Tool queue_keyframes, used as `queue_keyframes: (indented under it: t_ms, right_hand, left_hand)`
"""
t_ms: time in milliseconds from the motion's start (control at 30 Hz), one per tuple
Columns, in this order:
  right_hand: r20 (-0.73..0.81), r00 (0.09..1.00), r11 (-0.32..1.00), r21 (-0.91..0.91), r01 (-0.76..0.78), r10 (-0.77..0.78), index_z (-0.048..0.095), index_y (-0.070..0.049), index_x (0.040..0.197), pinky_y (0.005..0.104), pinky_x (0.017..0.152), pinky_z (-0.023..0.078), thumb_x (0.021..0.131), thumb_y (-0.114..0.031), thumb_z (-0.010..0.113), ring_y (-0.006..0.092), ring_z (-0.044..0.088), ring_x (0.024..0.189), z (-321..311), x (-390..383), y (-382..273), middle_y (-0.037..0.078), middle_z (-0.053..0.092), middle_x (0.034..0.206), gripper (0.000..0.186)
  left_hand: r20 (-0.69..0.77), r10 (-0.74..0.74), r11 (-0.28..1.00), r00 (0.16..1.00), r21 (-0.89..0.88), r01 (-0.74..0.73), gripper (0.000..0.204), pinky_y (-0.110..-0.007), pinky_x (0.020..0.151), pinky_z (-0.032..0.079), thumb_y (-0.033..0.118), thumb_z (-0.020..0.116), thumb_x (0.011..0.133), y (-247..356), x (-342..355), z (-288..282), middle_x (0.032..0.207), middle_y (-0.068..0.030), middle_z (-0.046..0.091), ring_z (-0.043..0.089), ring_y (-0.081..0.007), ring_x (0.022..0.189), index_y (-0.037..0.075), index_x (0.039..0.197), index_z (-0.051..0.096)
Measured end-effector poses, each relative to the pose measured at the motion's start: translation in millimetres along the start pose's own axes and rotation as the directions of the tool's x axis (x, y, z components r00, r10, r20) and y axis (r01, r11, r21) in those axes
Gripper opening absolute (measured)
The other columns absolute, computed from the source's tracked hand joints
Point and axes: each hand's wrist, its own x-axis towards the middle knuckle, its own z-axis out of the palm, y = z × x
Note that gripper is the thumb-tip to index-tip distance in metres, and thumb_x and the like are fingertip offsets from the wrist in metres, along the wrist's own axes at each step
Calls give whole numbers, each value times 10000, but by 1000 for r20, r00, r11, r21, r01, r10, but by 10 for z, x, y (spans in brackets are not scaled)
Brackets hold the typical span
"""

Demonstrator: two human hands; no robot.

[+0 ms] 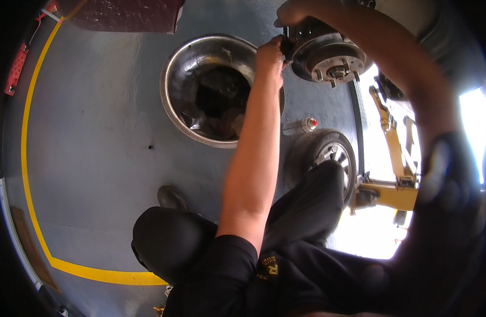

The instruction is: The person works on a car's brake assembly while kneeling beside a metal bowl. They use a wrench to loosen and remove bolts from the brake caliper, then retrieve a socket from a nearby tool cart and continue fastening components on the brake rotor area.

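A brake disc [327, 55] with wheel studs and a central hub sits at the upper right. My left hand [269, 58] is closed at the disc's left edge, its fingers around a dark part [287, 47] whose kind I cannot make out. Just above it, my right hand [295, 12] curls over the top of the brake assembly, the arm arching across from the right. What the right fingers grip is hidden. Below and left of the left hand stands a wide metal basin [169, 100], its inside dark and dirty, partly covered by my left forearm.
A clear container with a red-centred cap [309, 124] lies on the floor beside a wheel with its tyre [338, 150]. Yellow lift arms [393, 195] stand at the right. A dark red panel [121, 16] juts in at the top. A yellow line [26, 142] marks the grey floor.
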Motion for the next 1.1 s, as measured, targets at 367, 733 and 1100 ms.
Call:
queue_keyframes:
  t_ms: [367, 733, 1100]
  right_hand:
    - [123, 986, 991, -86, -104, 114, 728, -23, 973, 482, 724, 490, 943, -374, 461, 319, 652, 810, -469, -265, -880, 190, 702, 995, 442]
    - [-157, 967, 905, -408, 122, -202, 693, 5, 938, 455, 732, 517, 915, -269, 512, 345, 668, 814, -65, -185, -455, 197, 682, 889, 329]
    - [-106, 930, 936, -42, 350, -352, 670, -59, 867, 411, 639, 497, 958, -245, 539, 259, 600, 684, 183, 109, 519, 129, 646, 785, 245]
  left_hand:
    - [37, 884, 274, 466, 766, -581, 206, -455, 733, 495, 67, 458, 885, -519, 365, -290, 834, -222, 661, 644, -381, 807, -7, 811, 636]
    - [-347, 496, 824, 796, 476, -306, 466, -567, 896, 418, 351, 338, 1005, -319, 23, 140, 1035, -236, 643, 559, -471, 1017, -4, 945, 636]
    - [-311, 443, 866, 841, 392, -311, 354, -561, 919, 401, 299, 357, 999, -363, 17, 313, 1103, -167, 624, 519, -416, 1087, 43, 1026, 600]
